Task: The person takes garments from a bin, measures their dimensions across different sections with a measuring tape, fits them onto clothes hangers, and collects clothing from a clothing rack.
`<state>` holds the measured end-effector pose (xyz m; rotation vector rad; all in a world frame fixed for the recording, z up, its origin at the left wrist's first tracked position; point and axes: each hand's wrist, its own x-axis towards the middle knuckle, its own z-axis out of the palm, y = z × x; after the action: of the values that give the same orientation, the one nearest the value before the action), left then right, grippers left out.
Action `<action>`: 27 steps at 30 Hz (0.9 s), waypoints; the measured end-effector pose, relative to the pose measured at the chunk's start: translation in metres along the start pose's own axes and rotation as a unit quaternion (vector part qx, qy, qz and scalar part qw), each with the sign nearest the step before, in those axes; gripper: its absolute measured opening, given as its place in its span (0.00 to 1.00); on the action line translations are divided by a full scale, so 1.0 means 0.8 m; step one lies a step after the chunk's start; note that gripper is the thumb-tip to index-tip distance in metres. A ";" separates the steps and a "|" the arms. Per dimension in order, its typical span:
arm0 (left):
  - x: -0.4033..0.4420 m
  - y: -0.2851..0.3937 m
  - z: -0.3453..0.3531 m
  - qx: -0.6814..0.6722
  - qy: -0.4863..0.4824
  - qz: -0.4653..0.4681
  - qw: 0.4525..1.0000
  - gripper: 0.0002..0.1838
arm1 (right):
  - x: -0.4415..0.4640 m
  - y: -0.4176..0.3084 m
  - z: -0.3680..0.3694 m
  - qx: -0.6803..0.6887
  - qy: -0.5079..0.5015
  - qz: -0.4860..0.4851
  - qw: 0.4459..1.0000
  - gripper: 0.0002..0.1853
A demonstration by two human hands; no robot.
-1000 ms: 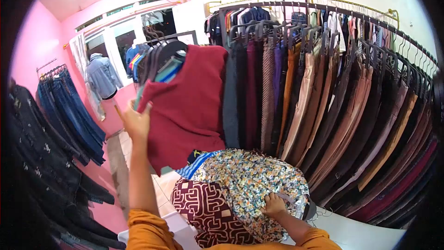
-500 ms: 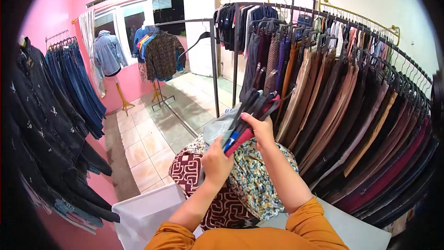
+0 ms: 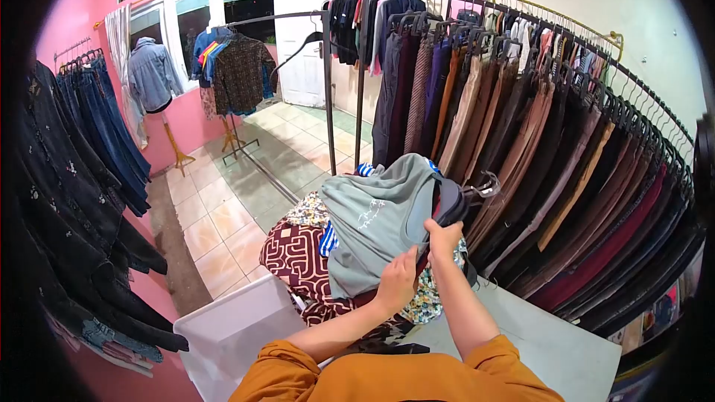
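Observation:
A grey-green shirt [image 3: 372,216] with small white lettering lies spread over the pile, a dark red garment showing beneath its edge. My left hand [image 3: 398,281] is closed on the shirt's lower neckline edge. My right hand [image 3: 444,240] grips the garments beside the dark hangers [image 3: 451,207], whose metal hooks point right. Below lie a maroon patterned cloth [image 3: 298,257] and a floral cloth [image 3: 426,301]. Blue and white stripes show at the shirt's edges.
A long rack of trousers [image 3: 514,126] curves along the right. Dark denim clothes [image 3: 74,201] hang at the left. A white bin [image 3: 238,327] stands at lower left, a white tabletop [image 3: 521,335] at lower right. An empty hanger [image 3: 307,48] hangs from a black rack [image 3: 327,104].
The bundle held upright by my left hand came down onto the pile, and my right hand joined it. The grey-green shirt now lies spread out, with its hangers towards the right.

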<state>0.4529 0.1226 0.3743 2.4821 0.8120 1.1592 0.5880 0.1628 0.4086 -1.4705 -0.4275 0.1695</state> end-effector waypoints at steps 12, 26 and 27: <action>0.017 -0.188 -0.130 -0.469 0.168 -0.516 0.697 0.45 | -0.151 -0.243 0.081 -0.060 -0.464 -0.419 0.778 0.35; -0.051 -0.216 -0.286 -0.510 0.226 -0.373 0.742 0.46 | -0.175 -0.316 -0.075 0.122 -0.559 -0.489 0.658 0.36; -0.022 -0.259 -0.371 -0.514 0.231 -0.361 0.743 0.46 | -0.160 -0.322 -0.083 0.143 -0.533 -0.509 0.661 0.36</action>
<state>0.1385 0.2832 0.4557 0.8525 0.7936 1.3530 0.4587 0.0272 0.6367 -0.4781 -2.0198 0.1619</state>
